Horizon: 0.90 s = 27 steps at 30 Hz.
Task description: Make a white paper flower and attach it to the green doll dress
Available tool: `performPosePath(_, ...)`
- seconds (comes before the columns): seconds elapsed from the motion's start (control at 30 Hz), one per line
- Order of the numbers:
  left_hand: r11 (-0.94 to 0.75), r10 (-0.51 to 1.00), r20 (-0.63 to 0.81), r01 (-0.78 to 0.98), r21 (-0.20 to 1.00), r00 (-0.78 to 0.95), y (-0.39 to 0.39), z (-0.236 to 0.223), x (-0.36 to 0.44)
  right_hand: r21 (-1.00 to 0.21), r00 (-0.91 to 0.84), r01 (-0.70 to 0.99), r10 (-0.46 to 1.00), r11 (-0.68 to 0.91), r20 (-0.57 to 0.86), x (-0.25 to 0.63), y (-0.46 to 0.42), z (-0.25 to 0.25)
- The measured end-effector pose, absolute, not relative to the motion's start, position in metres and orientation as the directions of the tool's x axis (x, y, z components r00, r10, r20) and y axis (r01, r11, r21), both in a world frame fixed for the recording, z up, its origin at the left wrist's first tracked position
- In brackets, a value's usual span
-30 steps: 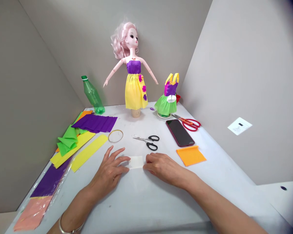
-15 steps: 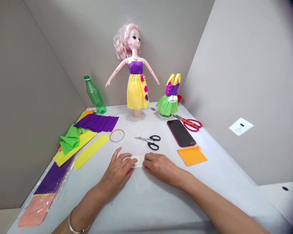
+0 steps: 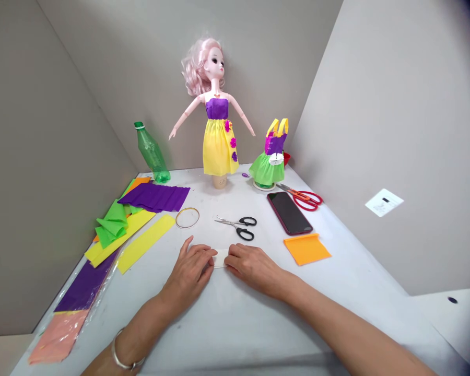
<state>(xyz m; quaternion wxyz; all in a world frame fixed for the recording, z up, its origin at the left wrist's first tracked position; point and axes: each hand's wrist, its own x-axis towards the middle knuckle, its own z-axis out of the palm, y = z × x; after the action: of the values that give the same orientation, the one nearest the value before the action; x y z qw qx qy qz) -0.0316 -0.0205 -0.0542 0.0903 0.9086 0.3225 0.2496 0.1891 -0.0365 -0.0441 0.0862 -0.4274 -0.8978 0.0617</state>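
Observation:
My left hand (image 3: 190, 272) and my right hand (image 3: 251, 266) lie flat on the white tabletop (image 3: 235, 326), close together. Their fingertips press on a small white paper strip (image 3: 220, 259) from either side and cover most of it. The left wrist wears a silver bangle (image 3: 128, 348). Black-handled scissors (image 3: 243, 227) lie just beyond the hands, and a yellow crepe paper strip (image 3: 144, 244) lies to the left of them. An orange paper square (image 3: 307, 248) lies to the right.
A doll in a purple and yellow paper dress (image 3: 219, 149) stands at the back beside a small green paper dress (image 3: 266, 168). Also there are a phone (image 3: 289, 213), red scissors (image 3: 306, 198), a green bottle (image 3: 152, 154), a thin ring (image 3: 187, 217), and stacked purple crepe paper (image 3: 153, 197).
Both hands have slid inward over the white strip, so less of it shows. The fingers have closed in on it from both ends.

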Motion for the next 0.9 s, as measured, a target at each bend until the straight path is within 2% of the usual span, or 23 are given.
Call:
performPosePath(0.23,-0.781,0.625,0.39,0.537,0.32,0.677,-0.021,-0.055,-0.03,-0.234,-0.592,0.765,0.798,0.6,0.11,0.187,-0.034,-0.046)
performPosePath(0.4,-0.771,0.636,0.394,0.543,0.332,0.663,-0.021,-0.056,-0.03,-0.315,-0.557,0.77,0.825,0.555,0.092,0.187,-0.036,-0.039)
performPosePath(0.63,-0.73,0.68,0.321,0.565,0.385,0.659,-0.022,-0.057,-0.03,-0.431,-0.544,0.739,0.836,0.518,0.072,0.191,-0.04,-0.033)
performPosePath(0.9,-0.728,0.68,0.311,0.56,0.396,0.664,-0.017,-0.059,-0.028,-0.457,-0.516,0.742,0.853,0.491,0.079,0.188,-0.038,-0.04)
